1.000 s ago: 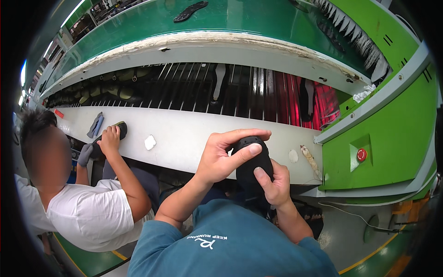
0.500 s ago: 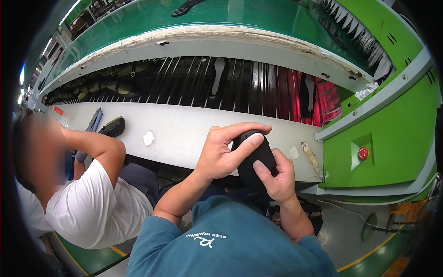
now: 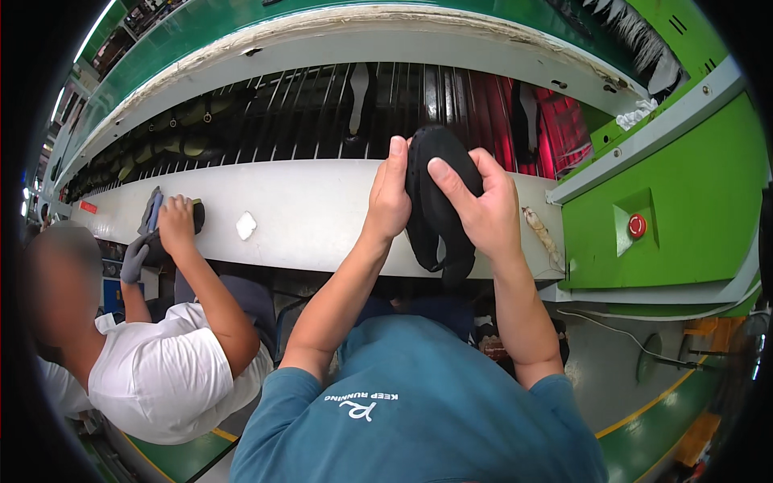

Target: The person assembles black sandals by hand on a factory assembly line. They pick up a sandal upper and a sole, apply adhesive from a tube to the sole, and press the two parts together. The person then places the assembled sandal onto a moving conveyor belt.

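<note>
Above the pale worktop, both my hands hold a black shoe [image 3: 428, 221] with its rounded toe end pointing away from me. A strap-like loop shows at its near end. My left hand [image 3: 390, 197] presses against the shoe's left edge, thumb up near the toe. On the other side my right hand [image 3: 489, 205] wraps the right edge, with the thumb lying across the black upper. The shoe hides some of the fingers of both hands.
A conveyor of metal rods [image 3: 314, 113] runs behind the white worktop [image 3: 322, 209], carrying soles and buckled sandals. A white scrap [image 3: 245, 225] and a wrapped stick [image 3: 543, 237] lie on the worktop. At left a co-worker [image 3: 177, 354] handles a dark shoe. A green machine [image 3: 684, 185] stands right.
The shoe has moved away from me and turned, showing its strap end. My left hand has shifted to its side edge. The co-worker's raised arm has come down to a shoe.
</note>
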Available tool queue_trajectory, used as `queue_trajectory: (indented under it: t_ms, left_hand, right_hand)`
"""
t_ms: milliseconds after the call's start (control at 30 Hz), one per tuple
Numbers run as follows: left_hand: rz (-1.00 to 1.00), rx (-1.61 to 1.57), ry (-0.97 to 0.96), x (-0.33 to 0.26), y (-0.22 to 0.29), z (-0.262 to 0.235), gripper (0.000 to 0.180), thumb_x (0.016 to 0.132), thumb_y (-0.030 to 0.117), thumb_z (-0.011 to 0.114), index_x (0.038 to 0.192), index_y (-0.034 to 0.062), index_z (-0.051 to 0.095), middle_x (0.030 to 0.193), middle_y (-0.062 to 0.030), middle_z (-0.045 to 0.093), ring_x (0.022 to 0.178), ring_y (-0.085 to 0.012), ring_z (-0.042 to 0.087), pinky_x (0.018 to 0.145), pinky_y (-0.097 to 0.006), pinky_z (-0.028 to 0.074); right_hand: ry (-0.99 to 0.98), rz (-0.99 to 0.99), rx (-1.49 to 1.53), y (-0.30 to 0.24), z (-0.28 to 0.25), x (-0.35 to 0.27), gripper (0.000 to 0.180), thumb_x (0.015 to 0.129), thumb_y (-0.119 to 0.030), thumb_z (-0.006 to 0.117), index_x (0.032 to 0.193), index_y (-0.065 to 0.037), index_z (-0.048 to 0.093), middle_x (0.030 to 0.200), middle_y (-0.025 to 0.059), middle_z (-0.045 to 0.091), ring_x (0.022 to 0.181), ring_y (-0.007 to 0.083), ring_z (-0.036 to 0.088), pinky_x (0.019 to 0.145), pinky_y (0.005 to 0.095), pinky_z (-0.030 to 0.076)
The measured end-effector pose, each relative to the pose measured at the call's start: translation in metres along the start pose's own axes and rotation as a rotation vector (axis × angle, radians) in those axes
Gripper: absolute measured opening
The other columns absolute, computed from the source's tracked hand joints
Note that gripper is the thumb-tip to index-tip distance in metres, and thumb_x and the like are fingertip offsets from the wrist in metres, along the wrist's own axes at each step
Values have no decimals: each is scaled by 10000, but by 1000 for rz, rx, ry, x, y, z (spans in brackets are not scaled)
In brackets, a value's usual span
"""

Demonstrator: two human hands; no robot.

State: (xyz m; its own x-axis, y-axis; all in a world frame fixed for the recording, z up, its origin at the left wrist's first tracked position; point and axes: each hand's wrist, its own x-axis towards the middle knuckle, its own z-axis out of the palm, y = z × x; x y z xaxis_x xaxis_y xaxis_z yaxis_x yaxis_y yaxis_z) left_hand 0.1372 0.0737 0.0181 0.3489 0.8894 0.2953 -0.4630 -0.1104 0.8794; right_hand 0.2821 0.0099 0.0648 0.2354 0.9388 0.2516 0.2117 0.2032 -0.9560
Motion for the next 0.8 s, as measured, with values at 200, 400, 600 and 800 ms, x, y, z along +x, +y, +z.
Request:
queue_trajectory:
  t_ms: [200, 400, 600, 800]
  left_hand:
    - [34, 93, 34, 7, 0, 3, 687, 1250, 495, 248, 1306, -23, 696, 1146, -91, 764, 1047, -155, 714, 957, -297, 564]
    - [68, 135, 40, 11, -2, 5, 670, 1253, 476, 255, 1295, -28, 696, 1133, -96, 765, 1026, -155, 714, 941, -296, 566]
    - [44, 181, 17, 12, -6, 5, 635, 1254, 434, 263, 1300, -35, 690, 1111, -109, 765, 1021, -180, 710, 927, -320, 564]
    - [195, 341, 3, 0, -10, 6, 552, 1181, 463, 535, 1377, -44, 632, 1069, -153, 757, 1030, -209, 713, 925, -352, 557]
  right_hand:
    - [4, -5, -32, 1, -2, 10, 517, 979, -453, 896, 852, -25, 636, 750, 12, 662, 698, 68, 578, 617, 288, 496]
    - [-12, 40, -13, -2, -4, 14, 493, 973, -426, 907, 862, -24, 645, 757, -3, 662, 697, 59, 567, 611, 279, 484]
    - [5, -5, -13, 12, -10, 16, 473, 970, -393, 909, 860, -28, 629, 754, -6, 653, 703, 58, 558, 613, 284, 482]
    - [8, -17, 11, 12, -11, 3, 408, 980, -313, 902, 886, -29, 624, 776, 22, 682, 741, 61, 590, 639, 293, 507]
